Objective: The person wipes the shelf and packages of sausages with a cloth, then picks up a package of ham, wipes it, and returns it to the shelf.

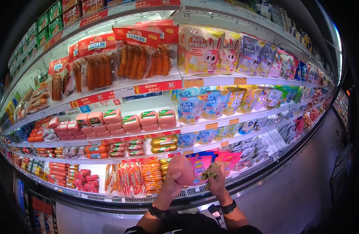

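My left hand (171, 184) is wrapped round a pink, rounded block of packaged ham (182, 170), which it holds up in front of the lower shelves. Beside it, to the right, my right hand (217, 185) is closed round a crumpled greenish-brown cloth (211, 173). The two hands are a short way apart. Just behind them, pink snack bags (201, 165) stand on the bottom shelf. Similar pink ham packs (149, 121) with green labels sit in a row on the middle shelf, up and to the left.
A lit refrigerated case (121, 93) curves across the view. Sausage packs (134, 58) hang over the upper left shelf, with cheese-stick bags (204, 50) to their right. Red-wrapped sausages (130, 177) fill the bottom shelf. Grey floor (282, 187) runs along the case at right.
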`<state>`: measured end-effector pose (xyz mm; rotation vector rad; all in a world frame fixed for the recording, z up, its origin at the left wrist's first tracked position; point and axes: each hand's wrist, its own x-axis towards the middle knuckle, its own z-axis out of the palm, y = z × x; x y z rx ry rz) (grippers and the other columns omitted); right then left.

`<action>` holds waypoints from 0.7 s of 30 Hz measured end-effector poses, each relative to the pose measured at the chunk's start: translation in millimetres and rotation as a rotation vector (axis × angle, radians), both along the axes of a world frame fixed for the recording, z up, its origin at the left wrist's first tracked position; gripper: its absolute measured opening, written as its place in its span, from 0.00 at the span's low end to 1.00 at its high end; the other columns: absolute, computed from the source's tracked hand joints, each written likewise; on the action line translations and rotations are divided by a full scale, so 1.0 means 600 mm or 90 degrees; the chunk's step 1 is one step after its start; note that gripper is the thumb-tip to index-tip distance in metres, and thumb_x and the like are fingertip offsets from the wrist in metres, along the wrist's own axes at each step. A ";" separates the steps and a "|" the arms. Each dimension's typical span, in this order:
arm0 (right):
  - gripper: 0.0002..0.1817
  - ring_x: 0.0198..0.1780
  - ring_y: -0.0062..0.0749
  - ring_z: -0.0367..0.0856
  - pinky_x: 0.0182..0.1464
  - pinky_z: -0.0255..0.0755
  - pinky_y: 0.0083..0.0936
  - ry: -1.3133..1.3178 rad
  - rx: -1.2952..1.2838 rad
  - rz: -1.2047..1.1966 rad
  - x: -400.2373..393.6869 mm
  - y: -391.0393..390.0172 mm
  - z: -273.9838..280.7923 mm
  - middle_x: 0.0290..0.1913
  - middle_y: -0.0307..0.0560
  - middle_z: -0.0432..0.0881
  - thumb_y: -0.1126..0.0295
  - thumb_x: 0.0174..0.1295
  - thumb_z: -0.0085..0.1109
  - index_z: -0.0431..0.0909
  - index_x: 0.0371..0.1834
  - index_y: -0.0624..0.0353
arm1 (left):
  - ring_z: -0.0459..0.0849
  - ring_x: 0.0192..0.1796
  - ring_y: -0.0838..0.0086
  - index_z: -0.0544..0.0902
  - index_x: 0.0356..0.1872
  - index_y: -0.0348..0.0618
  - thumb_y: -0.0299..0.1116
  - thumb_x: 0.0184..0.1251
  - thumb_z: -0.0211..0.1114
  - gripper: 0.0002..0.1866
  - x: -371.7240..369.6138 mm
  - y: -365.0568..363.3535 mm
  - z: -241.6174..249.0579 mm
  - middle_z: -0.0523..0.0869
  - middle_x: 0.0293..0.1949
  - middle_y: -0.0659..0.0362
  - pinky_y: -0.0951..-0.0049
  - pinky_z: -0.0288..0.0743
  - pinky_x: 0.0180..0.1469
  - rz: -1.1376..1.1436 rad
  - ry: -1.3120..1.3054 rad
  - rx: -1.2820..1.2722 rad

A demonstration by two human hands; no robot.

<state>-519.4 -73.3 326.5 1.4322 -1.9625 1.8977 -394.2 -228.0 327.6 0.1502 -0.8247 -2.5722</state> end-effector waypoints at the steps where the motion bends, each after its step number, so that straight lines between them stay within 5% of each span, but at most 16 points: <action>1: 0.19 0.48 0.52 0.69 0.51 0.65 0.43 0.070 0.046 -0.055 -0.001 0.017 -0.008 0.46 0.57 0.71 0.73 0.46 0.59 0.77 0.45 0.61 | 0.74 0.62 0.62 0.59 0.68 0.49 0.41 0.49 0.71 0.43 -0.010 -0.034 -0.004 0.72 0.59 0.55 0.56 0.71 0.64 0.034 -0.029 -0.008; 3: 0.18 0.47 0.53 0.69 0.51 0.65 0.43 0.134 0.124 -0.083 -0.009 0.056 -0.026 0.45 0.57 0.71 0.73 0.46 0.60 0.77 0.44 0.62 | 0.75 0.60 0.66 0.62 0.65 0.47 0.32 0.51 0.71 0.39 -0.038 -0.112 0.033 0.73 0.56 0.57 0.56 0.72 0.62 0.124 -0.112 -0.126; 5: 0.18 0.47 0.55 0.70 0.49 0.66 0.45 0.192 0.233 -0.126 -0.016 0.094 -0.061 0.45 0.57 0.73 0.72 0.47 0.63 0.78 0.44 0.62 | 0.77 0.56 0.66 0.69 0.59 0.43 0.38 0.41 0.79 0.40 -0.101 -0.239 0.005 0.79 0.51 0.55 0.67 0.73 0.55 0.376 -0.265 -0.659; 9: 0.14 0.47 0.53 0.71 0.48 0.67 0.44 0.117 0.331 -0.190 -0.007 0.183 -0.157 0.45 0.56 0.74 0.71 0.52 0.62 0.79 0.43 0.62 | 0.82 0.46 0.55 0.73 0.54 0.34 0.42 0.33 0.80 0.42 -0.185 -0.362 0.084 0.82 0.45 0.47 0.60 0.75 0.51 0.586 -0.360 -1.222; 10: 0.12 0.47 0.53 0.71 0.48 0.67 0.44 0.087 0.359 -0.226 0.002 0.207 -0.179 0.44 0.55 0.75 0.71 0.54 0.61 0.79 0.42 0.62 | 0.82 0.46 0.55 0.73 0.54 0.34 0.42 0.33 0.80 0.42 -0.204 -0.390 0.107 0.82 0.45 0.47 0.60 0.75 0.51 0.578 -0.354 -1.225; 12: 0.11 0.46 0.53 0.71 0.48 0.67 0.44 0.043 0.391 -0.270 0.021 0.237 -0.204 0.43 0.55 0.75 0.71 0.55 0.60 0.79 0.40 0.62 | 0.82 0.45 0.55 0.76 0.51 0.33 0.44 0.30 0.79 0.41 -0.243 -0.440 0.150 0.83 0.43 0.46 0.63 0.76 0.50 0.122 -0.426 -1.241; 14: 0.09 0.45 0.52 0.72 0.49 0.67 0.42 -0.038 0.389 -0.274 0.040 0.273 -0.208 0.41 0.57 0.75 0.74 0.56 0.57 0.78 0.40 0.66 | 0.84 0.45 0.55 0.78 0.52 0.35 0.43 0.29 0.79 0.41 -0.281 -0.468 0.174 0.85 0.41 0.47 0.64 0.77 0.50 -0.085 -0.489 -1.201; 21: 0.07 0.43 0.50 0.74 0.47 0.68 0.40 -0.175 0.453 -0.358 0.044 0.316 -0.221 0.38 0.55 0.76 0.73 0.58 0.55 0.78 0.36 0.64 | 0.82 0.52 0.54 0.75 0.57 0.35 0.46 0.28 0.77 0.46 -0.381 -0.498 0.124 0.83 0.50 0.44 0.63 0.75 0.55 -0.085 -0.552 -1.313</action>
